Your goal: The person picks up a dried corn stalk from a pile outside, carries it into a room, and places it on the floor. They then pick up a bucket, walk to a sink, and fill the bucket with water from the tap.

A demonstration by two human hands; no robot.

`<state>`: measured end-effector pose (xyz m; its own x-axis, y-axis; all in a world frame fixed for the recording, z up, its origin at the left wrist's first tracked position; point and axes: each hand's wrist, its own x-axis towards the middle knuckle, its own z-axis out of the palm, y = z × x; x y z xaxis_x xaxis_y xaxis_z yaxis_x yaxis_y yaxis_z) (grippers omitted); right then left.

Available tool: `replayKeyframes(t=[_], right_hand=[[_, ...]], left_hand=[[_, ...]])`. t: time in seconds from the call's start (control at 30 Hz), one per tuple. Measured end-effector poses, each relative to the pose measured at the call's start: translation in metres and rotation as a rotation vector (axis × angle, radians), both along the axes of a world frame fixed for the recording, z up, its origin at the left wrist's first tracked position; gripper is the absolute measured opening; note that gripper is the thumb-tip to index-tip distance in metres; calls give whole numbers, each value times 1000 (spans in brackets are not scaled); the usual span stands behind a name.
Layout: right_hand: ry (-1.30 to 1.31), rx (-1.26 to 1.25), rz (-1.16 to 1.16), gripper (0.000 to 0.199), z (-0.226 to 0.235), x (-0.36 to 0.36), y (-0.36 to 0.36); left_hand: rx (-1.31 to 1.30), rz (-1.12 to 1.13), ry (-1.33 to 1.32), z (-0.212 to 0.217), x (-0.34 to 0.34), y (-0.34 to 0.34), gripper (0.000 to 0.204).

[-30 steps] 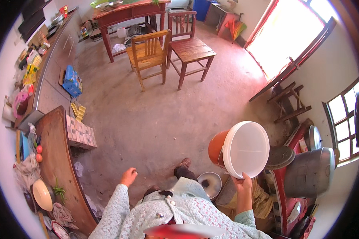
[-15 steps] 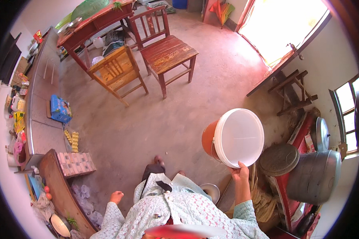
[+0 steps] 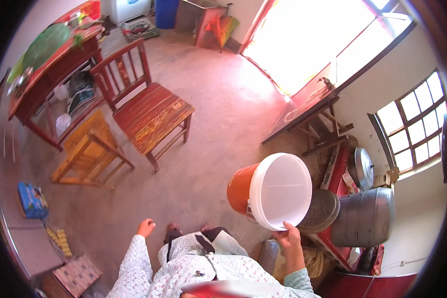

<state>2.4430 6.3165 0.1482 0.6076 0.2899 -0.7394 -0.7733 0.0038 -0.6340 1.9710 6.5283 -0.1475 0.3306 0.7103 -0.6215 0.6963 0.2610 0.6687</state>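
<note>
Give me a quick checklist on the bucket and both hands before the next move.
1. Right hand on bucket: ok, gripping the white rim at its near side.
2. Grip by handle: not ok, the hand is on the rim instead.
3. Left hand free: ok, no object seen in it.
4. Bucket contents: ok, nothing visible against the white inside.
5. Gap between bucket and dark round disc: cannot tell, they meet or overlap in this single view.
6. Bucket away from red-brown chair: ok, floor shows between them.
</note>
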Motion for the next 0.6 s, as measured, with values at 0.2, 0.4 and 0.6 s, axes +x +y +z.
replayKeyframes(t=[0.2, 0.4, 0.6], right_hand=[[15, 27, 45, 41, -10, 50, 81], [119, 119, 126, 42, -54, 147, 176], [86, 95, 192, 39, -57, 234, 270]], left_hand=[[125, 41, -150, 40, 112, 138, 34], [141, 192, -248, 103, 178, 208, 29], [87, 364, -364, 154, 272, 248, 26]])
